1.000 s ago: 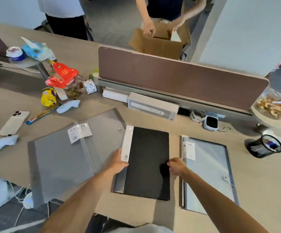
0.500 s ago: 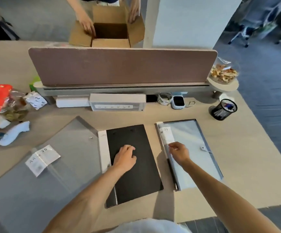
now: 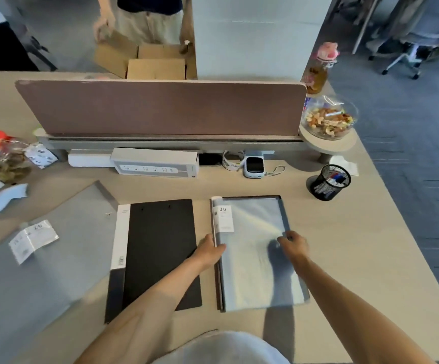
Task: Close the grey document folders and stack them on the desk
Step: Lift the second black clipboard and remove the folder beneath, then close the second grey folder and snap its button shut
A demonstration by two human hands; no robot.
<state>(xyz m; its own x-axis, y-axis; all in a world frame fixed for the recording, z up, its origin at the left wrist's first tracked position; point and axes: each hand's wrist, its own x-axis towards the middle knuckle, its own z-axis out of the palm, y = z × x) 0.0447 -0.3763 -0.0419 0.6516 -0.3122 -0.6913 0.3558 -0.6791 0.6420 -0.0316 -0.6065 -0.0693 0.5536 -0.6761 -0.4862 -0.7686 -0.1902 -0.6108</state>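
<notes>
1. The tabletop point(image 3: 344, 245) is cut off at the left and bottom edges; bare beige surface is seen to the right of the folders and in a strip in front of the power strip point(image 3: 155, 166).
2. The brown fabric screen point(image 3: 160, 109) hides the lower part of a cardboard box point(image 3: 158, 64) and of a person standing behind it.
3. The large grey folder point(image 3: 55, 258) lies open at the left, matte and translucent, running out of view at the left edge; its label point(image 3: 33, 239) is blurred.
4. A black folder point(image 3: 158, 253) with a white spine strip lies flat in the middle, partly crossed by the left forearm.
5. The right grey folder point(image 3: 255, 258) lies closed beside it, glossy and clear-fronted, marked "20".
6. The left hand point(image 3: 209, 252) is curled on this folder's spine edge; the right hand point(image 3: 293, 245) pinches its right edge. How firmly either grips cannot be told.
7. A black mesh pen cup point(image 3: 328, 182) stands well clear at the right.
</notes>
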